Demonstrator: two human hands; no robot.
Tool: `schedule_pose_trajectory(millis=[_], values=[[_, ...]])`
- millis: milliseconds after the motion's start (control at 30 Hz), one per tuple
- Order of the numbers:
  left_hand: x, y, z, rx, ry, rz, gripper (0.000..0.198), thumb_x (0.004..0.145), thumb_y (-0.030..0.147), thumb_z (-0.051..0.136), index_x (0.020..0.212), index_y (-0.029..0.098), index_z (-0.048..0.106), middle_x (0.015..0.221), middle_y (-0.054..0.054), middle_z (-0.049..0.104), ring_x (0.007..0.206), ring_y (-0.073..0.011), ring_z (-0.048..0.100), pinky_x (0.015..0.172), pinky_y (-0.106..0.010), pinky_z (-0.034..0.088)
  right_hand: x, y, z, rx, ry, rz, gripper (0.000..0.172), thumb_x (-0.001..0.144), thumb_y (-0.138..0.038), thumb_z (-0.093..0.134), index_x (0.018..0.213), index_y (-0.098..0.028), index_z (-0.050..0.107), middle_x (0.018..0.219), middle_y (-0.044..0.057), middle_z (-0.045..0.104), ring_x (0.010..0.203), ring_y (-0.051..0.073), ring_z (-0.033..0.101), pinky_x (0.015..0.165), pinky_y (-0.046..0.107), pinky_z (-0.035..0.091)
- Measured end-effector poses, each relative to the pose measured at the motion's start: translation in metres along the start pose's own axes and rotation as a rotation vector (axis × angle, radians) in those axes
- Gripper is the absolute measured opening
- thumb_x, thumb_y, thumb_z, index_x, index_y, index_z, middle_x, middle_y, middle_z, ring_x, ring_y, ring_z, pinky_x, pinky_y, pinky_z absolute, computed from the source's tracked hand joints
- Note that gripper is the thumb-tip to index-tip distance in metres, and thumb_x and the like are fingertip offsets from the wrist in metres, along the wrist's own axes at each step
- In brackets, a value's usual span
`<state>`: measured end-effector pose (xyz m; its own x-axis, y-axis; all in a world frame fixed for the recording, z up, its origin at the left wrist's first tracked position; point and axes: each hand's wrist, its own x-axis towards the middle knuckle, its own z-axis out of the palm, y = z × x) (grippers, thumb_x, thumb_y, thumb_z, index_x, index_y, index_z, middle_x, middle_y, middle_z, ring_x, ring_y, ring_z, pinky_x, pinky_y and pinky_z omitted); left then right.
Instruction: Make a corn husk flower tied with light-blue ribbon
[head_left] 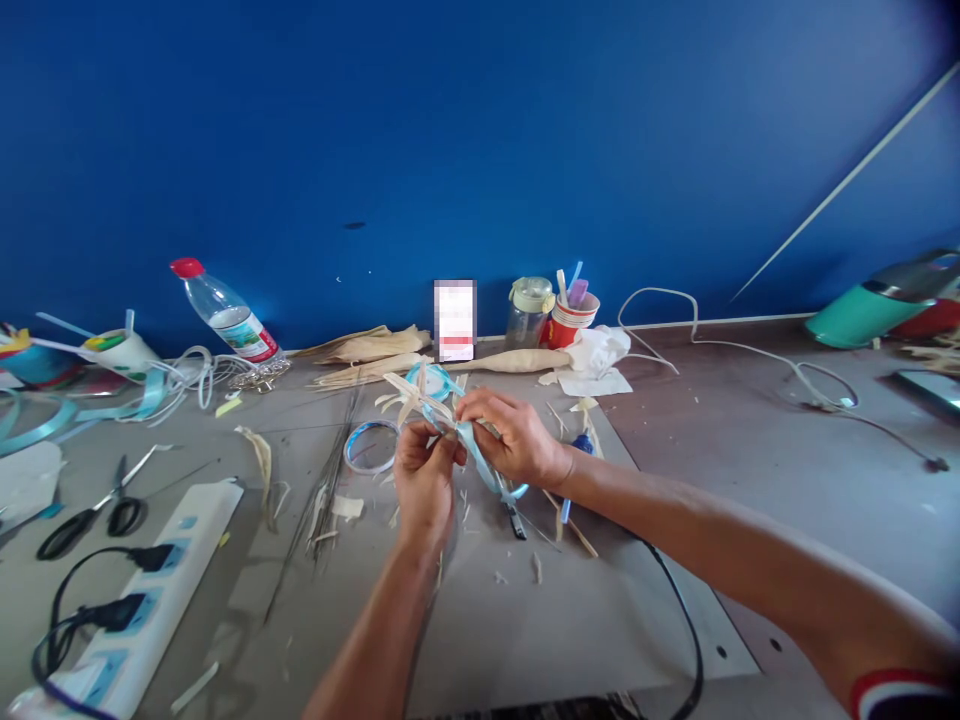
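My left hand [422, 478] and my right hand [510, 435] meet above the middle of the grey table [525, 620]. Both are closed in a pinch on a small bundle of pale corn-husk strips [409, 393] that fans out up and to the left. A light blue ribbon [480, 462] is wound round the bundle and trails down to the right from under my right hand. A roll of blue tape [371, 446] lies flat on the table just left of my left hand.
Black scissors [94, 512] and a white power strip [142, 600] lie at the left. A tilted water bottle [225, 315], dry husks [367, 350], a jar [529, 312] and a red cup [570, 320] line the blue wall. A teal container [870, 310] sits far right.
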<state>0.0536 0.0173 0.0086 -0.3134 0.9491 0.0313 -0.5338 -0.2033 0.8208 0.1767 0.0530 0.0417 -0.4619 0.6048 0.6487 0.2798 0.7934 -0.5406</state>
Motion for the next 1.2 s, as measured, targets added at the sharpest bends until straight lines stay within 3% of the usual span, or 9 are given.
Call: schedule_pose_trajectory(millis=[167,400,467,600,900,1033,1200], values=[[-0.001,-0.001,0.0,0.025,-0.061,0.014,0.019,0.064,0.015,0.069,0.074,0.019,0.053,0.07,0.003,0.057,0.052,-0.0053,0.048,0.051,-0.02,0.038,0.003,-0.003,-0.003,0.017,0.024,0.296,0.013,0.082,-0.017,0.044,0.083,-0.018,0.057,0.074,0.002,0.061,0.067,0.013,0.056,0.066,0.025,0.043],[-0.001,-0.001,0.0,0.046,-0.065,0.012,0.019,0.063,0.015,0.068,0.073,0.018,0.052,0.065,0.004,0.056,0.05,-0.0055,0.047,0.049,-0.02,0.037,0.009,-0.003,0.001,0.113,0.058,0.471,0.016,0.084,-0.023,0.044,0.079,-0.017,0.059,0.068,0.0,0.058,0.062,0.011,0.051,0.06,0.022,0.04],[0.0,0.001,0.001,0.003,-0.061,-0.014,0.02,0.062,0.014,0.069,0.072,0.018,0.052,0.068,0.004,0.057,0.049,-0.0048,0.048,0.049,-0.02,0.037,0.01,-0.003,0.0,0.133,0.048,0.395,0.016,0.084,-0.021,0.044,0.079,-0.018,0.059,0.072,0.001,0.059,0.066,0.012,0.053,0.064,0.024,0.042],[0.004,0.006,-0.001,-0.085,-0.03,-0.085,0.022,0.061,0.012,0.068,0.071,0.018,0.05,0.064,0.006,0.054,0.044,-0.0041,0.046,0.049,-0.021,0.037,0.009,-0.001,-0.006,0.101,0.036,0.073,0.015,0.084,-0.015,0.045,0.084,-0.019,0.059,0.088,0.006,0.058,0.087,0.016,0.055,0.079,0.032,0.044],[0.0,0.005,0.001,-0.052,0.008,-0.078,0.02,0.058,0.01,0.066,0.069,0.018,0.051,0.068,0.005,0.055,0.047,-0.0028,0.046,0.046,-0.018,0.035,-0.021,0.002,-0.021,-0.463,-0.167,-0.468,0.013,0.082,-0.017,0.048,0.087,-0.024,0.058,0.112,0.003,0.059,0.104,0.02,0.044,0.083,0.038,0.034],[0.001,-0.001,-0.001,-0.034,0.011,-0.049,0.018,0.059,0.008,0.064,0.07,0.018,0.053,0.068,0.004,0.056,0.049,-0.0035,0.046,0.047,-0.018,0.035,-0.022,0.004,-0.019,-0.503,-0.168,-0.523,0.011,0.084,-0.019,0.046,0.084,-0.022,0.057,0.113,0.003,0.06,0.106,0.02,0.046,0.083,0.036,0.037],[0.001,-0.004,-0.005,0.013,-0.014,-0.03,0.017,0.062,0.009,0.063,0.073,0.018,0.054,0.071,0.004,0.058,0.053,-0.0048,0.049,0.05,-0.019,0.037,-0.016,0.002,-0.018,-0.384,-0.177,-0.539,0.009,0.083,-0.017,0.048,0.086,-0.02,0.055,0.102,0.005,0.064,0.107,0.02,0.05,0.086,0.036,0.042]])
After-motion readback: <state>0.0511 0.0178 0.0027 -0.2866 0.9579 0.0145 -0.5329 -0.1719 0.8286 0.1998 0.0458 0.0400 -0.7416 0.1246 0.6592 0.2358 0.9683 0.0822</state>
